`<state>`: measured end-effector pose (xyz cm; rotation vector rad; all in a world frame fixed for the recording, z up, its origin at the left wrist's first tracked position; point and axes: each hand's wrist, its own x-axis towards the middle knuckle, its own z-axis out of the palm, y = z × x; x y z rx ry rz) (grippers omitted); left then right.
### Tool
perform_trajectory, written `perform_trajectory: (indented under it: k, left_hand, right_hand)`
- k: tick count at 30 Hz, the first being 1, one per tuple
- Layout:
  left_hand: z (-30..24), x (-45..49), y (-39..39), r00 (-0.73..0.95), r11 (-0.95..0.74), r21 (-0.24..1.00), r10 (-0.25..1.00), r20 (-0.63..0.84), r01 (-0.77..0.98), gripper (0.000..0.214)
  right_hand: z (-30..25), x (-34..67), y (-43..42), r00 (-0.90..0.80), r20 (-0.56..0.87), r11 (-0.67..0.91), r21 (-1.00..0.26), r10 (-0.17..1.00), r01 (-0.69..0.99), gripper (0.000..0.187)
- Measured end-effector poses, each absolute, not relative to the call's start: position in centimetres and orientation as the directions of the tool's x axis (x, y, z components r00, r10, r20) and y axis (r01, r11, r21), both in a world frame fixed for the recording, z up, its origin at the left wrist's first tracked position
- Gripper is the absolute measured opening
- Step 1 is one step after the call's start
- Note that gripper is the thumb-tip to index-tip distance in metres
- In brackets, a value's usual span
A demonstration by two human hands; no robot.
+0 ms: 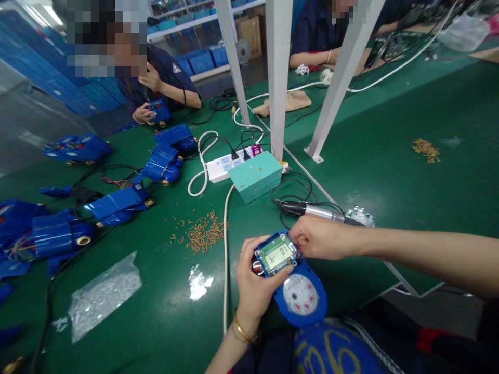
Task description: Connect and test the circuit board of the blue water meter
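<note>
Blue water meter (314, 306) held over near edge of green tabletop (163, 275), LCD circuit board (277, 253) lit on top. Left hand (257, 288) cradling meter, fingers curled round board's left edge. Right hand (318, 238) fingers pinching board's far right corner. Electric screwdriver (312, 210) lying just beyond.

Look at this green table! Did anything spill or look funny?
Yes. Small tan rod-shaped bits lie scattered in a loose heap on the green workbench, with no box or tray around them. A second little pile sits farther right. They look spilled.
</note>
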<state>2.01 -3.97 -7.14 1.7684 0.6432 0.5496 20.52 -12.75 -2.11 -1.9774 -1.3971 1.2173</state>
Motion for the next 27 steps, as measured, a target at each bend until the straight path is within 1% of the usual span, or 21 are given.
perform_trajectory:
  k: [2, 7, 10, 13, 17, 20, 23, 25, 27]
  left_hand:
    - [-7.1, 2.0, -4.0, 0.740, -0.223, 0.963, 0.671, 0.040, 0.149, 0.054]
    - [-7.1, 2.0, -4.0, 0.743, -0.217, 0.967, 0.668, 0.045, 0.137, 0.053]
    - [-7.0, 2.0, -4.2, 0.738, -0.212, 0.966, 0.674, 0.036, 0.146, 0.052]
    - [-7.0, 2.0, -4.4, 0.731, -0.218, 0.964, 0.681, 0.040, 0.151, 0.051]
    - [-7.0, 2.1, -4.4, 0.727, -0.218, 0.966, 0.685, 0.049, 0.140, 0.051]
    - [-6.9, 2.1, -4.3, 0.724, -0.214, 0.966, 0.688, 0.045, 0.143, 0.051]
    - [-6.9, 2.1, -4.3, 0.727, -0.220, 0.963, 0.686, 0.041, 0.153, 0.051]
    - [-6.9, 2.1, -4.3, 0.731, -0.229, 0.961, 0.681, 0.046, 0.152, 0.051]
    - [-7.0, 2.1, -4.3, 0.737, -0.238, 0.960, 0.674, 0.053, 0.149, 0.051]
  right_hand:
    - [-2.1, 20.6, -12.7, 0.141, -0.354, -0.371, -0.750, 0.925, 0.548, 0.018]
    - [-3.2, 19.8, -12.7, 0.244, -0.197, -0.302, -0.779, 0.950, 0.550, 0.022]
    - [-4.4, 18.6, -13.3, 0.332, -0.088, -0.263, -0.804, 0.939, 0.533, 0.022]
    - [-5.1, 17.5, -14.4, 0.385, -0.015, -0.224, -0.834, 0.923, 0.505, 0.025]
    - [-5.0, 16.5, -16.3, 0.415, 0.024, -0.177, -0.881, 0.910, 0.438, 0.029]
    - [-4.9, 15.9, -17.6, 0.551, 0.014, -0.164, -0.948, 0.834, 0.272, 0.022]
    - [-4.8, 15.4, -18.6, 0.668, -0.053, -0.158, -0.983, 0.742, 0.098, 0.030]
    - [-4.8, 15.0, -18.8, 0.686, -0.048, -0.154, -0.984, 0.726, 0.093, 0.028]
    - [-4.8, 14.6, -18.7, 0.687, 0.024, -0.148, -0.970, 0.727, 0.191, 0.022]
